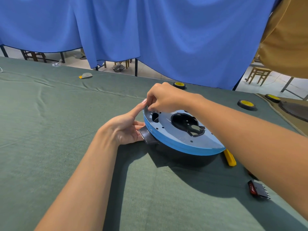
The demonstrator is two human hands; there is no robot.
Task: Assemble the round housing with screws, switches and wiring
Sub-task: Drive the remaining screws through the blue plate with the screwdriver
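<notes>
The right hand (164, 99) has its fingertips bunched at the far left rim of the round housing (180, 130); whether they pinch anything I cannot tell. The left hand (126, 129) lies straight-fingered against the housing's side, its index finger up on the rim. The housing, grey-topped with a blue band, sits mid-table on green cloth (50, 139). A yellow tool (230, 158) shows only in part beside it, and a red switch (257, 189) lies nearer. Tape rolls (247, 105) sit by the far edge, before a blue curtain (150, 30). A dark disc (296, 110) is cut off at the right
</notes>
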